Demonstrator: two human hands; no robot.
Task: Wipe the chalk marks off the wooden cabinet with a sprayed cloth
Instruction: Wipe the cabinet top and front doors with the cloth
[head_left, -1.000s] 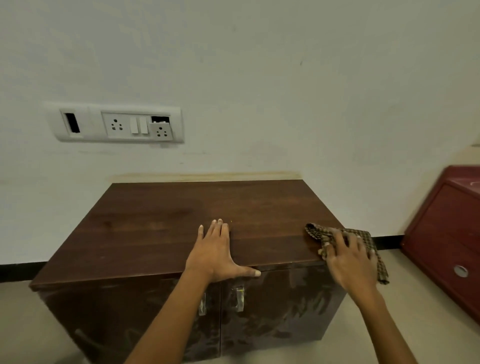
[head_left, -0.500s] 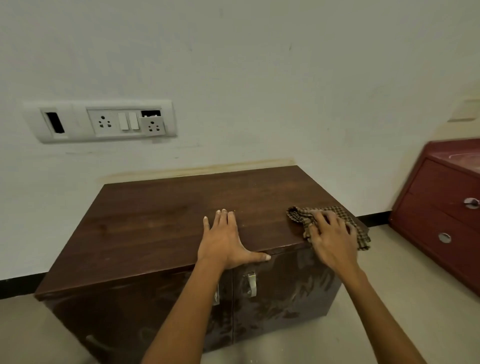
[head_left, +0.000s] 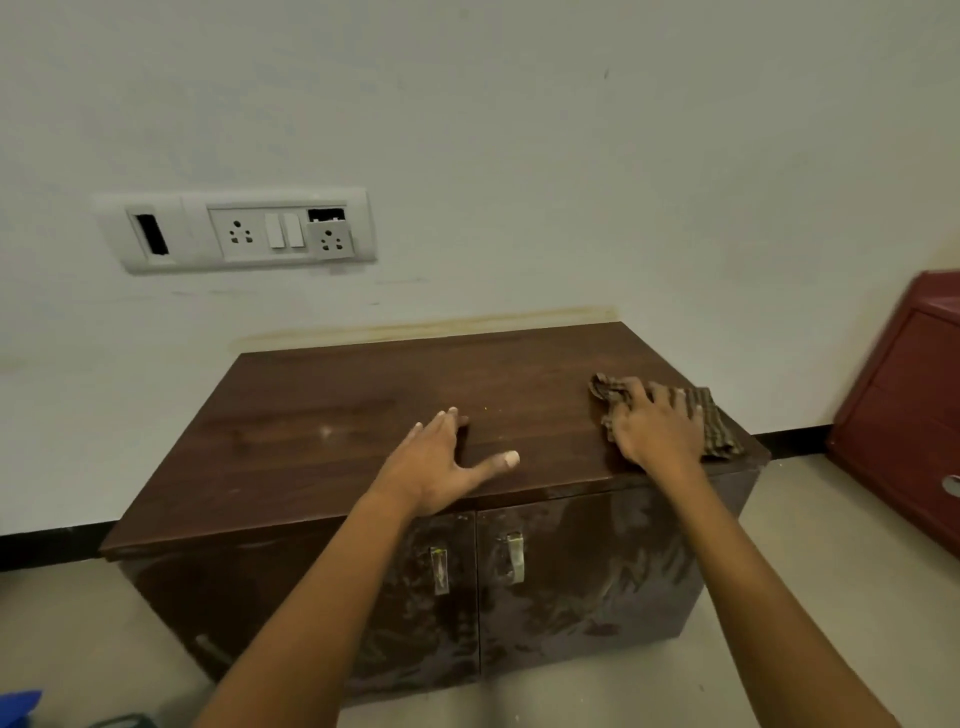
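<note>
Cabinet (head_left: 332, 415) top looks mostly clean — just a faint smudge left. Right hand (head_left: 657, 431) presses the cloth (head_left: 714, 421) flat, left hand (head_left: 441, 462) rests open, holding nothing.

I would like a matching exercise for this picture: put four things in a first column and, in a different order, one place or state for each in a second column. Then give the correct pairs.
Column 1
1. checked cloth
2. left hand
3. red cabinet
4. socket panel

Column 2
A. fixed on the wall above the wooden cabinet
B. lying flat and empty on the cabinet top, fingers spread
C. pressed under the right hand near the top's right end
D. standing on the floor at the right edge of the view

Pairs: 1-C, 2-B, 3-D, 4-A
</note>
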